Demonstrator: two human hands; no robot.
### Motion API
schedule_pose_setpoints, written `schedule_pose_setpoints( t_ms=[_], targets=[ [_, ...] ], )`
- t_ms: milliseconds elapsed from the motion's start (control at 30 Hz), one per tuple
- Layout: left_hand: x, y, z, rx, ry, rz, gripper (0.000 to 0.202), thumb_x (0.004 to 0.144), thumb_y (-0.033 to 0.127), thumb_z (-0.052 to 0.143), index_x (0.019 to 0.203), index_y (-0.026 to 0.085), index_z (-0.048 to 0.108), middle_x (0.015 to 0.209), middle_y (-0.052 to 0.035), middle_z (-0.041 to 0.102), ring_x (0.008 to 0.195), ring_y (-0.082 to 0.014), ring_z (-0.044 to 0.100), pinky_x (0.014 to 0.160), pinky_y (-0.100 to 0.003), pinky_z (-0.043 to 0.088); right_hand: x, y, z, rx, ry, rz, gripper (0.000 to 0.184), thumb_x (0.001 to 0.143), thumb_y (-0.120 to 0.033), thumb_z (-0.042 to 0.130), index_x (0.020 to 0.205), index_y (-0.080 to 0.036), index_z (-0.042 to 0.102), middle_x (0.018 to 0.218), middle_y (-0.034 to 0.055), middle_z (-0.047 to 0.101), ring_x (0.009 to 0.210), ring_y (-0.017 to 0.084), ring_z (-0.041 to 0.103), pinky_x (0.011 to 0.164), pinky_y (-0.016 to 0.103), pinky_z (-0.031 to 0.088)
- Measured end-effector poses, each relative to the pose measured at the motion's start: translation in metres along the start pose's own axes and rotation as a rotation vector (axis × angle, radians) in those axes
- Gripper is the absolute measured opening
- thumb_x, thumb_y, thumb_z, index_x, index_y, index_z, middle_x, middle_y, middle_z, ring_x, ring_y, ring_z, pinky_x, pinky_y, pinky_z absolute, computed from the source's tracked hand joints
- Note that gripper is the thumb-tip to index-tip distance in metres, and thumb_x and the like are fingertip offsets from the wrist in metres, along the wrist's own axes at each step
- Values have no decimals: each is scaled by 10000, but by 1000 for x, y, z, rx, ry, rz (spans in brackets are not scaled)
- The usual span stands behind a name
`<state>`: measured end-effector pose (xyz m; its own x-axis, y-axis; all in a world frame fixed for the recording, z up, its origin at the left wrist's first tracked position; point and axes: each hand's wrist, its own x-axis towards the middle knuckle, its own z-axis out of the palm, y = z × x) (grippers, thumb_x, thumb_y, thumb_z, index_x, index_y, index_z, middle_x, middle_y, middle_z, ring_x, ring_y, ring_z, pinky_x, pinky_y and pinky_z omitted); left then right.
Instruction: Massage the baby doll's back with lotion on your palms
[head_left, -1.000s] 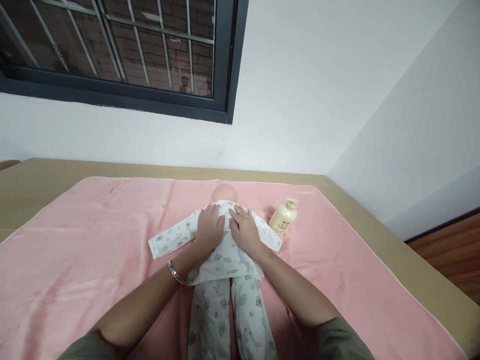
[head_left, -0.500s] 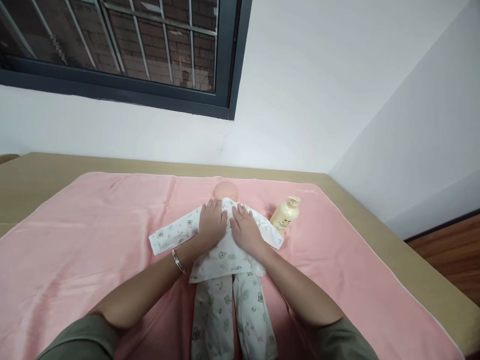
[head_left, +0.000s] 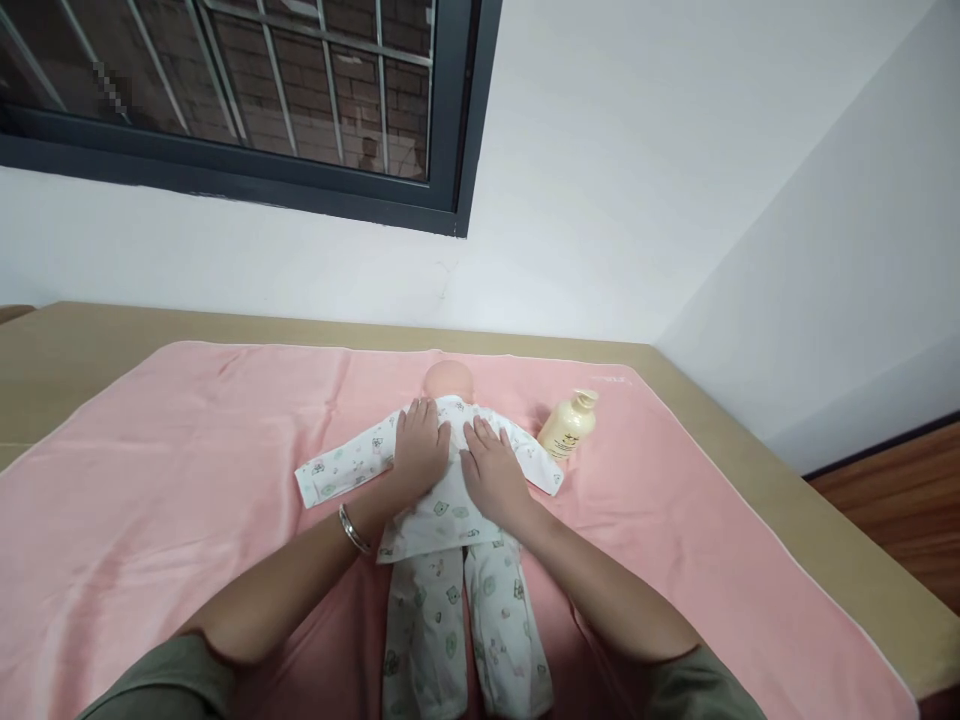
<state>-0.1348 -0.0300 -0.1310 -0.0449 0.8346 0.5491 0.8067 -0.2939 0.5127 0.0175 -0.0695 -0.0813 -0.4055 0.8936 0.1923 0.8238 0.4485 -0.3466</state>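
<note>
A baby doll lies on a pink sheet, dressed in a white printed long-sleeved top and matching trousers. Its sleeves spread out to both sides, and its bare head points toward the wall. My left hand rests flat on the left side of the chest, fingers extended. On the right side of the chest lies my right hand, also flat with its fingers stretched out. Neither hand grips anything. Close to the right sleeve is a pale yellow pump bottle, tilted in view.
The pink sheet covers most of a wooden table. Behind it rises a white wall with a dark-framed, barred window. A wood-grain panel stands at the right.
My right hand has slid slightly down the doll's chest, toward me. My left hand stays almost in place. The whole view has shifted a little.
</note>
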Motion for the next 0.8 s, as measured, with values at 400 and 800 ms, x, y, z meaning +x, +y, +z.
schedule_pose_setpoints(
  t_ms=[400, 800],
  targets=[
    [-34, 3, -25, 129, -120, -77, 607, 979, 415, 382, 1438, 17, 401, 1520, -283, 392, 1447, -397, 333, 1130, -585, 357, 37, 27, -11, -36, -94, 106, 635, 1040, -482, 230, 1542, -102, 307, 1618, 177, 268, 1516, 272, 191, 1206, 506, 76],
    [-10, 20, -13, 135, -66, 80, 460, 952, 305, 390, 1338, 91, 520, 1425, -204, 523, 1387, -334, 420, 1150, -532, 353, 48, 9, -10, -71, 29, 111, 468, 1009, -265, 318, 1393, -109, 536, 1488, 171, 496, 1404, 270, 414, 1165, 443, 238]
  ],
)
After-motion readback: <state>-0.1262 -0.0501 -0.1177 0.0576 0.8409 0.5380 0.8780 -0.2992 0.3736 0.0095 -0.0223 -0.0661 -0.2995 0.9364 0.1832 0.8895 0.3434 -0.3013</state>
